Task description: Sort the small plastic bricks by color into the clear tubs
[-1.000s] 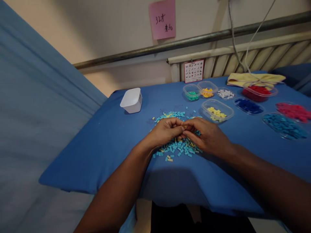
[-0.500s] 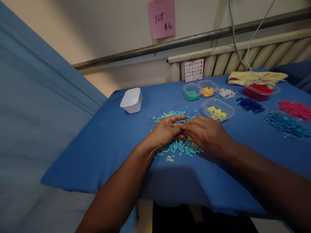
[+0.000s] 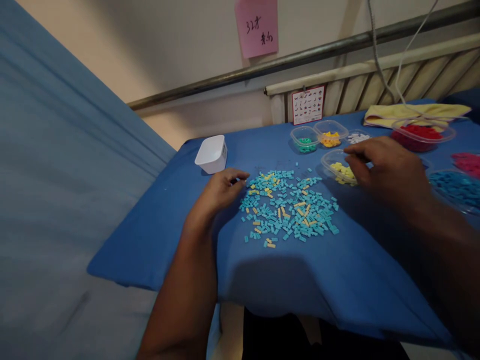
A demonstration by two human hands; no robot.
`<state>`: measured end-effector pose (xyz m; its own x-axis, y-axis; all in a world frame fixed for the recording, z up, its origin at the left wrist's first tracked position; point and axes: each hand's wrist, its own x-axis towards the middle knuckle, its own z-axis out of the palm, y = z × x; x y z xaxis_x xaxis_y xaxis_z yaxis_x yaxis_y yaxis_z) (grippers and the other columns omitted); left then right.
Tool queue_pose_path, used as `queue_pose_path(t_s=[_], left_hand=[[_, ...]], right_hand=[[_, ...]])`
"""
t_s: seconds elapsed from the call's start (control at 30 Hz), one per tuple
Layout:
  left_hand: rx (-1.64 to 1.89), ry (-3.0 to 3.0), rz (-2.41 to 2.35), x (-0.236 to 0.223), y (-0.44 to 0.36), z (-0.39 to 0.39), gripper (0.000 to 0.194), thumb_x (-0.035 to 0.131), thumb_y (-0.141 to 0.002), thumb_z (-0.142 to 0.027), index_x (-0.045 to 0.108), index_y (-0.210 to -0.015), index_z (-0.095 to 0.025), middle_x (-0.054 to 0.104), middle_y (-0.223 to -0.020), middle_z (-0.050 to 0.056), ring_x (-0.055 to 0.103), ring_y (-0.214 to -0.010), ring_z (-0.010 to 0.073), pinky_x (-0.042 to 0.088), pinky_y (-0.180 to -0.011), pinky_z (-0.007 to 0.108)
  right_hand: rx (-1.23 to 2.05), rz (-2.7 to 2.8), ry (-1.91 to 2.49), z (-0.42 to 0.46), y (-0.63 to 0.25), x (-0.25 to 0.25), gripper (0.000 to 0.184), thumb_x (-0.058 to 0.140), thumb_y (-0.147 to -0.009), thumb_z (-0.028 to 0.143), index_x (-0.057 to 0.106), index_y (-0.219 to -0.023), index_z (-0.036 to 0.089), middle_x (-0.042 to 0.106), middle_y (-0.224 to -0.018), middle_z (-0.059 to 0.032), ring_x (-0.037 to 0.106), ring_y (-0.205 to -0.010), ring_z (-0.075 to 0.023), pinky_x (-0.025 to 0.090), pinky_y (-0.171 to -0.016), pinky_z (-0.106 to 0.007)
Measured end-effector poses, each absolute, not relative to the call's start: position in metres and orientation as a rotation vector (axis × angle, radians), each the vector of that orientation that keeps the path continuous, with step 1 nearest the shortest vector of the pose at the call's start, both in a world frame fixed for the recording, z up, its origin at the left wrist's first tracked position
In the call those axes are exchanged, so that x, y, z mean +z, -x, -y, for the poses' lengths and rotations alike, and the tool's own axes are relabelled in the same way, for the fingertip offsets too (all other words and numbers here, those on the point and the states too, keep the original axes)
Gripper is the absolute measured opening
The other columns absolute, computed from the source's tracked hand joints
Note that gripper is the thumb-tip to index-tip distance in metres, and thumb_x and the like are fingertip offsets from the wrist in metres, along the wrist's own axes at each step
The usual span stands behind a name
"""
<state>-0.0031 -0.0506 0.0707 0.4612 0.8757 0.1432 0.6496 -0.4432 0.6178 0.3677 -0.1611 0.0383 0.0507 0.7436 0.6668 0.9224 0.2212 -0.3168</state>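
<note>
A loose pile of small turquoise building bricks (image 3: 277, 202) with pale yellow ones among them is spread on the blue cloth. At the pile's left edge is my left hand (image 3: 221, 190), its fingers curled and thumb close to the index finger; whatever they may pinch is too small to make out. My right hand (image 3: 390, 167) hovers over the right side of a clear tub (image 3: 330, 172) of pale yellow bricks (image 3: 343, 172). Its thumb and index finger come together above the tub, and I cannot see what is between them.
A white plastic tub (image 3: 212, 155) stands at the back left. Clear tubs hold green bricks (image 3: 306, 145), orange-yellow bricks (image 3: 330, 139), white pieces (image 3: 358, 137), red pieces (image 3: 418, 135), pink pieces (image 3: 467, 164) and darker blue bricks (image 3: 455, 187). A yellow cloth (image 3: 386, 116) lies at the back.
My hands, which were together over the pile, have parted. The left has drawn back to the pile's left edge; the right has moved right and up to the pale yellow tub. The view shifted slightly.
</note>
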Motion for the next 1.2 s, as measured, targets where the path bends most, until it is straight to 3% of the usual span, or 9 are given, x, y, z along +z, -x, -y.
queue_pose_path(t_s=[0.23,0.53,0.7,1.1,1.2], left_hand=[[0.232,-2.668,-0.953,0.056,0.001,0.047,0.035,0.058,-0.096,-0.014,0.079,-0.123,-0.022,0.076,-0.130,0.009,0.071,-0.119,0.0242,0.054,-0.108,0.038],[0.141,-2.680,-1.136,0.053,0.002,0.043,0.030,0.059,-0.088,-0.015,0.084,-0.104,-0.022,0.076,-0.108,0.009,0.071,-0.091,0.0241,0.055,-0.084,0.036],[0.128,-2.721,-1.126,0.053,0.000,0.044,0.039,0.059,-0.087,-0.014,0.083,-0.116,-0.022,0.076,-0.114,0.010,0.071,-0.099,0.0256,0.056,-0.088,0.037],[0.051,-2.721,-1.118,0.059,-0.010,0.043,0.037,0.057,-0.089,-0.009,0.085,-0.110,-0.021,0.079,-0.112,0.009,0.072,-0.100,0.0224,0.054,-0.090,0.032],[0.010,-2.734,-1.133,0.060,-0.014,0.042,0.032,0.057,-0.091,-0.013,0.085,-0.105,-0.020,0.079,-0.108,0.009,0.070,-0.093,0.0219,0.051,-0.082,0.031]], right_hand=[[-0.359,1.769,1.590,0.162,-0.375,0.030,0.026,0.059,-0.106,0.027,0.077,-0.124,0.022,0.079,-0.122,-0.0160,0.073,-0.116,-0.0369,0.059,-0.099,-0.054],[-0.209,2.062,1.289,0.167,-0.330,0.019,0.022,0.058,-0.108,0.025,0.078,-0.115,0.019,0.081,-0.115,-0.0116,0.076,-0.106,-0.0302,0.061,-0.091,-0.045],[-0.151,2.084,1.266,0.169,-0.326,0.017,0.020,0.058,-0.109,0.025,0.078,-0.114,0.021,0.081,-0.113,-0.0109,0.076,-0.103,-0.0289,0.061,-0.090,-0.044],[-0.086,2.146,1.194,0.171,-0.318,0.018,0.019,0.060,-0.107,0.024,0.078,-0.112,0.022,0.081,-0.110,-0.0104,0.077,-0.101,-0.0285,0.062,-0.092,-0.045],[-0.077,2.177,1.169,0.171,-0.317,0.018,0.019,0.060,-0.107,0.023,0.078,-0.111,0.022,0.081,-0.108,-0.0100,0.077,-0.099,-0.0282,0.062,-0.090,-0.044]])
